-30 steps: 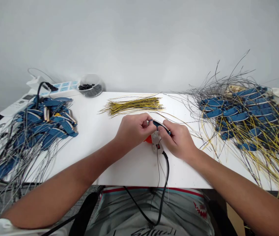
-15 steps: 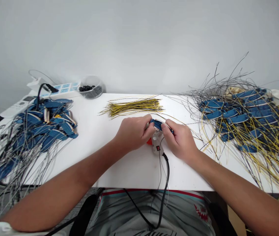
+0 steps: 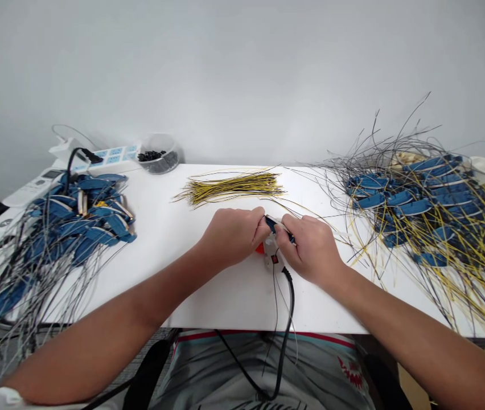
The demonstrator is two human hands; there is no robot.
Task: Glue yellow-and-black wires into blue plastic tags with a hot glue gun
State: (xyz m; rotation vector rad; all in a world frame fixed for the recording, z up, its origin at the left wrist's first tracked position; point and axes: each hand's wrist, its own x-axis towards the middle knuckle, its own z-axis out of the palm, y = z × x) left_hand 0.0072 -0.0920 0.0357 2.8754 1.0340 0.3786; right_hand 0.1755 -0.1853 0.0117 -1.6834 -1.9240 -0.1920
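Observation:
My left hand [image 3: 233, 237] and my right hand [image 3: 309, 249] meet at the middle of the white table, both pinching a small blue connector shell [image 3: 273, 224]. Much of the shell is hidden by my fingers. Directly beneath my hands stands a small white corded device [image 3: 271, 256] with a red part [image 3: 260, 248] at its left side. A black cable [image 3: 289, 302] runs from it over the table's front edge. Thin dark wires also hang down beside that cable.
A bundle of yellow-and-black wires [image 3: 229, 189] lies behind my hands. Heaps of blue connectors with trailing wires sit left [image 3: 75, 219] and right [image 3: 417, 205] on the white table [image 3: 225, 302]. A power strip [image 3: 112, 155] and a clear cup of black parts [image 3: 159, 155] stand at the back left.
My hands have drawn closer together and now cover more of the blue shell, which tilts down to the right. The white device and the surrounding heaps stay in place.

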